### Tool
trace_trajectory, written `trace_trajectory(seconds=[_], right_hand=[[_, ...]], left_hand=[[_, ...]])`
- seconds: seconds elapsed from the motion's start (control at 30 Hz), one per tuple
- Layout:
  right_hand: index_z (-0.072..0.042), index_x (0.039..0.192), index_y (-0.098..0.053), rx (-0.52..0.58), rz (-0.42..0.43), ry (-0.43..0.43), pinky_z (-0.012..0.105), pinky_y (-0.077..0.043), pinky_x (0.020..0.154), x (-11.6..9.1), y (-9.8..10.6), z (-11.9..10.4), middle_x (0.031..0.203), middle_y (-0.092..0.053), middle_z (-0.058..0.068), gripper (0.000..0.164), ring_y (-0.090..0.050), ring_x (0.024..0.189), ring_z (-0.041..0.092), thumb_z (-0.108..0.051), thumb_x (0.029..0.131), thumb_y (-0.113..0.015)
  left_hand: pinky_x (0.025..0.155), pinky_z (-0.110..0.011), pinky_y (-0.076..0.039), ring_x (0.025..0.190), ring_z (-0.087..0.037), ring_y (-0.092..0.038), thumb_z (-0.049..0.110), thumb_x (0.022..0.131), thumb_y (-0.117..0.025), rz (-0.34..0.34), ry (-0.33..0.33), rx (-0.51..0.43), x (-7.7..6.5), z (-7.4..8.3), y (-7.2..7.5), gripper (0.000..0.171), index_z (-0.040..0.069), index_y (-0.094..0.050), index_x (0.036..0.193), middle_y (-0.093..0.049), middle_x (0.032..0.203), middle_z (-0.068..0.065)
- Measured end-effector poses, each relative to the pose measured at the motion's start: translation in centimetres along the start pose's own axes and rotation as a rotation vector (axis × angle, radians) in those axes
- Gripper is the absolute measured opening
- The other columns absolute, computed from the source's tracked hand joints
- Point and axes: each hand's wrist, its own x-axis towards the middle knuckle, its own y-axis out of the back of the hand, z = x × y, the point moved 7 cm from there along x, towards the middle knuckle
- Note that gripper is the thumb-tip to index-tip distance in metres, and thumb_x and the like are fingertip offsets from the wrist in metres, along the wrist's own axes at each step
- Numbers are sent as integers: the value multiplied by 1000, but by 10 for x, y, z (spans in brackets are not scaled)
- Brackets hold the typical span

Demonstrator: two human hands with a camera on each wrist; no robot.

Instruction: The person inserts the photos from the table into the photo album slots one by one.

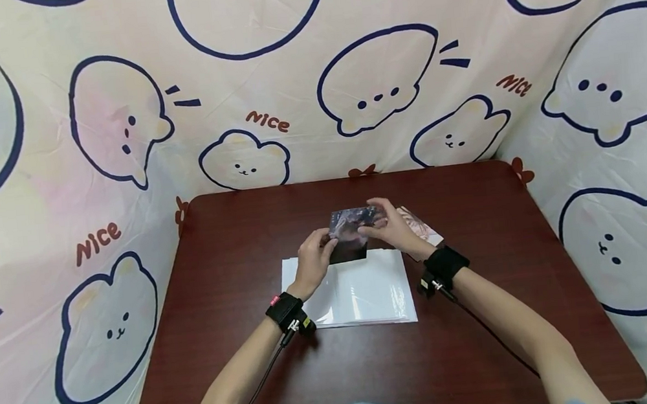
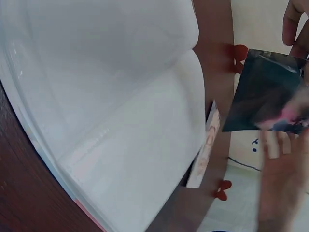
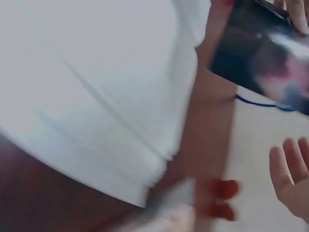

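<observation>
My left hand point(image 1: 313, 265) pinches a dark, glossy picture card point(image 1: 349, 225) at its left side, above the far edge of an open white album point(image 1: 367, 289). The album's pages look glossy, like clear sleeves. Beside the card's right side is my right hand point(image 1: 396, 231), thumb and fingers spread. In the right wrist view, its fingers point(image 3: 294, 164) are extended and apart from the card point(image 3: 265, 58). The left wrist view shows the card's dark face point(image 2: 265, 92) tilted up, with the right hand blurred near it.
Another picture card point(image 1: 419, 222), pale with pinkish drawing, lies on the brown table point(image 1: 486, 316) behind my right wrist. Patterned cloth point(image 1: 301, 87) hangs around the table's back and sides. Cables point(image 1: 488, 329) run from both wrist cameras along the forearms.
</observation>
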Motion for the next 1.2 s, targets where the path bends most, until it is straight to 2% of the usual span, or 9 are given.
trace_trajectory(seconds=[0.23, 0.33, 0.5, 0.63, 0.73, 0.87, 0.97, 1.1, 1.2], right_hand=[[6, 110, -60, 96, -82, -93, 48, -57, 86, -11, -12, 29, 100, -66, 23, 23, -67, 90, 30, -12, 100, -70], [4, 96, -62, 96, -65, -101, 45, -57, 81, -12, -16, 32, 86, -68, 21, 20, -67, 86, 40, -13, 100, -70], [4, 88, -60, 101, -42, -104, 46, -61, 83, -11, -17, 42, 81, -68, 24, 21, -71, 83, 31, -10, 99, -70], [6, 89, -57, 118, -27, -127, 45, -61, 82, -10, -11, 54, 80, -65, 24, 22, -69, 80, 25, -9, 100, -68], [4, 90, -58, 145, 31, -159, 41, -62, 80, -5, -2, 63, 79, -68, 12, 19, -69, 79, 15, -8, 100, -67], [-1, 84, -51, 171, 104, -172, 31, -63, 76, 3, 8, 65, 73, -65, 2, 24, -69, 78, 6, -9, 101, -66], [-2, 83, -46, 187, 121, -180, 28, -62, 74, 10, 10, 67, 70, -60, 2, 28, -69, 77, 6, -9, 102, -66], [3, 90, -52, 214, 99, -203, 29, -62, 74, 16, 5, 72, 72, -62, 1, 21, -68, 76, 7, -8, 101, -67], [6, 94, -53, 209, 70, -210, 28, -62, 74, 20, -2, 75, 72, -62, -1, 20, -66, 76, 7, -8, 101, -66]], left_hand=[[76, -39, -60, 89, -28, -71, 6, 97, -70, 17, 50, -53, 1, -1, 0, 21, -3, -67, 116, -70, 97, -17], [75, -37, -60, 88, -29, -71, 5, 97, -71, 13, 54, -63, 0, -4, -2, 22, -3, -67, 117, -71, 96, -16], [80, -38, -61, 91, -30, -72, 7, 97, -71, -27, 74, -72, -3, -16, -7, 27, -2, -65, 123, -72, 99, -17], [86, -39, -58, 96, -29, -69, 8, 95, -74, -38, 57, 29, -11, -26, -13, 36, -1, -63, 128, -68, 106, -17], [82, -40, -53, 93, -29, -62, 8, 93, -76, -55, -28, 164, -21, -25, -22, 35, 0, -64, 125, -64, 106, -16], [81, -38, -53, 94, -26, -63, 11, 94, -77, -152, -239, 351, -34, -11, -47, 26, 5, -68, 117, -66, 105, -12], [94, -40, -55, 114, -28, -66, 19, 98, -72, -281, -360, 466, -45, -3, -70, 27, 9, -68, 122, -69, 122, -11], [112, -46, -47, 141, -35, -52, 29, 104, -63, -451, -377, 585, -59, -4, -90, 35, 11, -64, 134, -59, 148, -18], [118, -48, -42, 148, -36, -45, 32, 107, -56, -515, -349, 653, -64, -6, -94, 37, 14, -62, 138, -51, 155, -21]])
